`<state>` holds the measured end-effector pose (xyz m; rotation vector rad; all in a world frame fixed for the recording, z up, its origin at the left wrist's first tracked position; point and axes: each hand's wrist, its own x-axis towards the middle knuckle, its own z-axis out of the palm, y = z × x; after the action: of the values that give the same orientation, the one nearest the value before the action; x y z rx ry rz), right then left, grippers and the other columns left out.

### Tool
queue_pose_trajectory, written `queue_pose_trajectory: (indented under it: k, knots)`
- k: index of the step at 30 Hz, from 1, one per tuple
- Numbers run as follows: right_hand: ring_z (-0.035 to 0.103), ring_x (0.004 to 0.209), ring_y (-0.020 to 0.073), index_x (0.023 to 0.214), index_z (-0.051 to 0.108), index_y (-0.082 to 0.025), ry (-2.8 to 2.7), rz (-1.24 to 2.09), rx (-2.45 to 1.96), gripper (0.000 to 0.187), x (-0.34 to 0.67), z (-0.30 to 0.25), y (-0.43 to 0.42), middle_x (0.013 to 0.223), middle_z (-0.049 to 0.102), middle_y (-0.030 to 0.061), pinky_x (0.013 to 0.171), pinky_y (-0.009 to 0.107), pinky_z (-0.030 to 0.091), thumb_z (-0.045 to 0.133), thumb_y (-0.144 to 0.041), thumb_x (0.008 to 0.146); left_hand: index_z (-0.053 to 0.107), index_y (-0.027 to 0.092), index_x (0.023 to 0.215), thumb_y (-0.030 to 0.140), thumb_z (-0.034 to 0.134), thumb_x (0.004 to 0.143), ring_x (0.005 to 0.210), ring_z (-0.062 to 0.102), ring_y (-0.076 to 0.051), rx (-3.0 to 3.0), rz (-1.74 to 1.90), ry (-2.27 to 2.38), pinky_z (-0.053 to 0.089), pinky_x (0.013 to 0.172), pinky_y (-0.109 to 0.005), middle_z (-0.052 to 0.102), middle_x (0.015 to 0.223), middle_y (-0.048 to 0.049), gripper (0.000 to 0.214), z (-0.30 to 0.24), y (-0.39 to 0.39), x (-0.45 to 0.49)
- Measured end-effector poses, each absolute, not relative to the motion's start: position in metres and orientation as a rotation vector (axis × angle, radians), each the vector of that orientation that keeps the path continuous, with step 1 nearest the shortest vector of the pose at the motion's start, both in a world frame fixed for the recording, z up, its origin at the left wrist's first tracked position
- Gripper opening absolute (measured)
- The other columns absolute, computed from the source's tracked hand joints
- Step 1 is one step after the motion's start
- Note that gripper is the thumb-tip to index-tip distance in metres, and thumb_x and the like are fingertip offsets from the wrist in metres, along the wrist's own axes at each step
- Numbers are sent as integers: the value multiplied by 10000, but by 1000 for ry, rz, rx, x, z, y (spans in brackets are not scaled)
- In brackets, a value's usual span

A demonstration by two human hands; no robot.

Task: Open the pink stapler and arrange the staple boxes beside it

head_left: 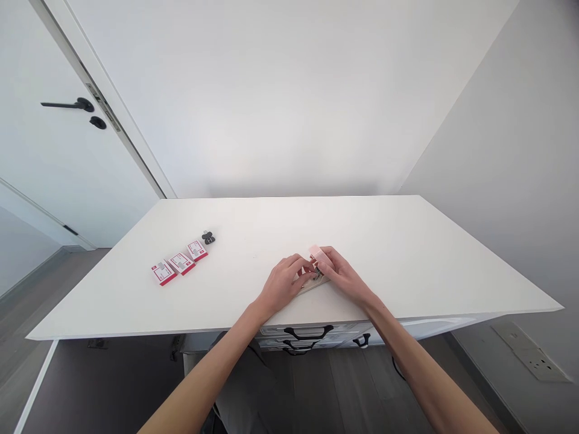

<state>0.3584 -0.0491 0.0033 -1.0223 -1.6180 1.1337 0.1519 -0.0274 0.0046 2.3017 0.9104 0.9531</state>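
Observation:
Both my hands meet over a small stapler (313, 282) lying on the white table (407, 253) near its front edge. My left hand (284, 286) presses on its left part, fingers curled on it. My right hand (340, 271) grips the pale pink upper part (315, 252), which looks lifted open. What lies inside is hidden by my fingers. At the left of the table lie three small red and white staple boxes (180, 264) in a row, with a small black clip-like object (208, 237) just beyond them.
A white door with a black handle (72, 105) stands at the far left. Plain walls close the back and right. Under the table's front edge sit clear bins with black handles (310, 333). A wall socket (536, 361) is low on the right.

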Motion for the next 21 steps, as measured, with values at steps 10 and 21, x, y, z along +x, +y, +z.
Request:
queue_pose_trajectory:
  k: [10, 21]
  knots:
    - [620, 1034, 243, 1233, 584, -275, -1668, 1080, -1146, 391, 358, 4, -50, 1154, 664, 52, 914, 381, 490, 535, -586, 1001, 634, 210, 994, 472, 629, 963, 906, 710, -203, 1463, 1372, 1139, 545, 901, -400, 755, 1142, -102, 264, 8, -16, 140]
    - [638, 1037, 259, 1179, 617, -262, -1793, 851, -1218, 335, 346, -1, -50, 1159, 692, 55, 926, 402, 487, 606, -523, 970, 528, 208, 1085, 495, 578, 982, 882, 709, -181, 1352, 1483, 1300, 541, 809, -348, 744, 1166, -124, 309, 3, -12, 135]
